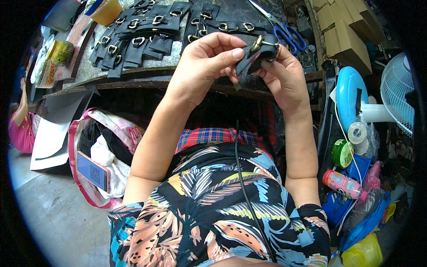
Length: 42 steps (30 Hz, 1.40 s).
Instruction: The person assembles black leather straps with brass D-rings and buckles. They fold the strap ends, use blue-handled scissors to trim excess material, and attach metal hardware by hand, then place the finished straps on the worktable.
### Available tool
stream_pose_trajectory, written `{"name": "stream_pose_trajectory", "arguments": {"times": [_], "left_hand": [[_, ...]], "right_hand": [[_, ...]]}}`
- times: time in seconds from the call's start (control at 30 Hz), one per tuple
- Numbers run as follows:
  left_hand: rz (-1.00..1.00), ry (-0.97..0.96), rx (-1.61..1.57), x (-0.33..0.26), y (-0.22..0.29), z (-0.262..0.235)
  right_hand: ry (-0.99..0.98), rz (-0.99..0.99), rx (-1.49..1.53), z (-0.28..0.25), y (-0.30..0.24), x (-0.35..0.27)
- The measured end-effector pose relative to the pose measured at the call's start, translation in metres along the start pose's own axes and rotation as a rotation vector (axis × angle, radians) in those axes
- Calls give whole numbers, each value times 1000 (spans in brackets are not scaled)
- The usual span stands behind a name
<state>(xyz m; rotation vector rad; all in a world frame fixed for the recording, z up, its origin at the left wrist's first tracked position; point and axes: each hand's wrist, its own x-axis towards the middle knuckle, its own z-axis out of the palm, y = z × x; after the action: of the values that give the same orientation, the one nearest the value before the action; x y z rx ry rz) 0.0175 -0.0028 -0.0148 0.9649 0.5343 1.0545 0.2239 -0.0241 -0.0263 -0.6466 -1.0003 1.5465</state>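
Above the near edge of the workbench, both my hands hold a black leather strap (247, 59) fitted with gold-coloured metal hardware. My left hand (205, 62) pinches one end between thumb and fingers. At the other end, the fingers of my right hand (285, 76) are closed on the strap beside the metal piece, partly hidden behind it. A pile of similar black straps (153, 27) with gold rings lies on the bench beyond my left hand. Scissors with blue handles (289, 37) rest on the bench just beyond my right hand.
A pink-edged bag (73, 147) holds a white cloth and a phone (93, 171) at lower left. Cardboard boxes (349, 42) are stacked at far right, above a white fan (397, 93) with a blue base. Bottles, tape rolls and plastic bags crowd the right side.
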Motion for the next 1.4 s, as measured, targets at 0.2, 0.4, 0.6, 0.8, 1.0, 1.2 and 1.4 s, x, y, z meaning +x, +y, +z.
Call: {"name": "stream_pose_trajectory", "arguments": {"times": [0.2,0.4,0.6,0.8,1.0,1.2,1.4], "left_hand": [[152,144,96,-1,-21,21],[118,143,368,-4,3,11],[210,64,1207,-28,24,-12],[645,165,1587,-25,5,-6],[599,60,1475,-19,-9,0],[533,115,1464,-20,-12,1],[552,102,1420,-20,-12,2]], "right_hand": [[80,37,-34,5,6,-1],[196,38,-173,8,-15,-7],[104,-153,-1141,-8,-40,-15],[89,-407,-1483,-1,-37,-16],[-40,-399,-1394,9,-15,-7],[38,-359,-1407,9,-7,-13],[32,-346,-1237,2,-7,-9]]}}
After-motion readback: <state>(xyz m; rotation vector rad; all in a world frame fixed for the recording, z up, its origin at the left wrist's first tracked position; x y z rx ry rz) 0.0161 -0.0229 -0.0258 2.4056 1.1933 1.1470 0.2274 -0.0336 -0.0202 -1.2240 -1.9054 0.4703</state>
